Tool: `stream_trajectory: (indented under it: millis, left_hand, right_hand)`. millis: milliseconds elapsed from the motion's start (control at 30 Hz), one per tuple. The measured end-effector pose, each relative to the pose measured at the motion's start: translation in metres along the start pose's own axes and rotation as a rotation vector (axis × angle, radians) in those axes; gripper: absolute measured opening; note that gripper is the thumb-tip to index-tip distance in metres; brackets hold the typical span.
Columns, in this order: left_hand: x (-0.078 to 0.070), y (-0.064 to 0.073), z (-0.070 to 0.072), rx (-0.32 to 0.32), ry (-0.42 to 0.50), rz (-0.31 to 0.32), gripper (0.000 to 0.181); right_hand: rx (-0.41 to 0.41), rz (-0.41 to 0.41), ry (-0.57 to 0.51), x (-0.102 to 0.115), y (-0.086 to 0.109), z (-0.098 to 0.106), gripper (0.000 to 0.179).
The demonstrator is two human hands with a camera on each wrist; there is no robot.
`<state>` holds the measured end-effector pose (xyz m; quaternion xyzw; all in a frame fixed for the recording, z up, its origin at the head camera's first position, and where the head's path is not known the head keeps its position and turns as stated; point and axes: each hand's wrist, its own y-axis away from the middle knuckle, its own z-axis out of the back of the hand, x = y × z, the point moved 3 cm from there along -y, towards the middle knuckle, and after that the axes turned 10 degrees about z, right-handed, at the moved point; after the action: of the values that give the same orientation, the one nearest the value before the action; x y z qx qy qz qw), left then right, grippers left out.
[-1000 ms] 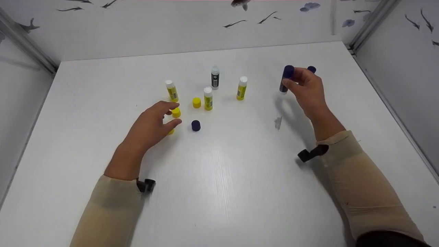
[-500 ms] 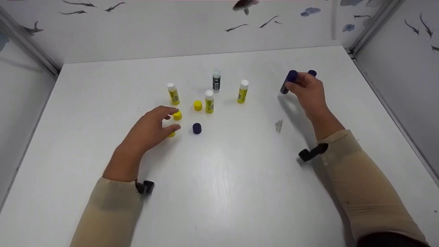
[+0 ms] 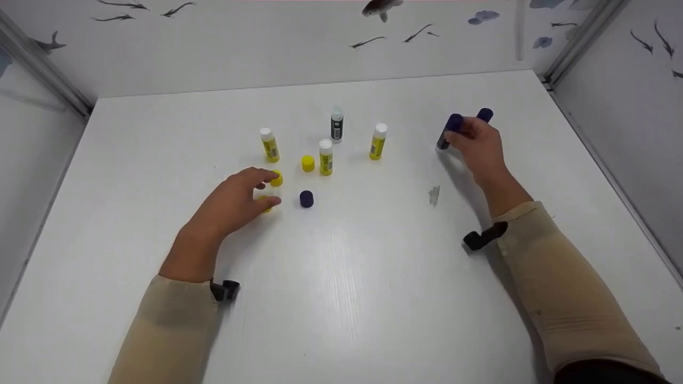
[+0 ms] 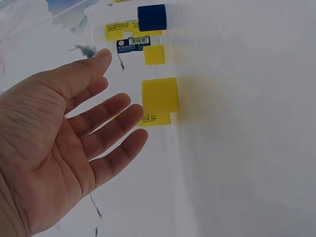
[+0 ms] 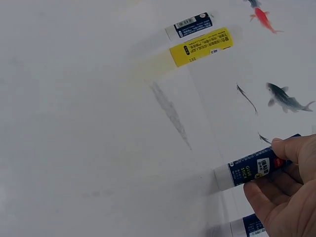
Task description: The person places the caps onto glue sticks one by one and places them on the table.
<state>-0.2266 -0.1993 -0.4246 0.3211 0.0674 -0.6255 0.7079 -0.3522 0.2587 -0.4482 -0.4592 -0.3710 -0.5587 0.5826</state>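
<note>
My right hand (image 3: 477, 146) pinches a dark blue glue stick (image 5: 254, 168) with its cap on, leaning slightly, white base down. The base is at or close to the tabletop; I cannot tell if it touches. Just behind that hand stands a second blue-capped glue stick (image 3: 485, 114). My left hand (image 3: 229, 200) hovers with thumb and fingers apart, holding nothing. Near its fingertips are a yellow cap (image 3: 276, 178) and another yellow cap (image 3: 265, 204), partly hidden by the thumb. A dark blue cap (image 3: 306, 199) sits to the right of them.
Uncapped yellow glue sticks stand at the left (image 3: 270, 146), in the middle (image 3: 326, 158) and to the right (image 3: 377, 142). An uncapped dark glue stick (image 3: 336, 126) is behind them. One more yellow cap (image 3: 308, 164) lies among them. A grey smudge (image 3: 434, 196) marks the table; patterned walls enclose it.
The glue stick in my right hand has gone from nearly upright to leaning, and its base has shifted slightly. My left hand has barely moved. The head view has tilted a little.
</note>
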Motion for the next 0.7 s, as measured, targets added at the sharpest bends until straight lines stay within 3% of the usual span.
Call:
stream_trajectory:
  millis: [300,700]
  left_hand:
    - [0.0018,-0.0036,-0.0011,0.012,-0.013,-0.024,0.053]
    - [0.0055,-0.0030,-0.0017,0.079,-0.071,0.016,0.051]
  right_hand:
    - [-0.023,-0.011,0.011,-0.0008,-0.0005,-0.0002,0.036]
    - [-0.013,0.024,0.073,-0.0062,0.0013,-0.0006,0.040]
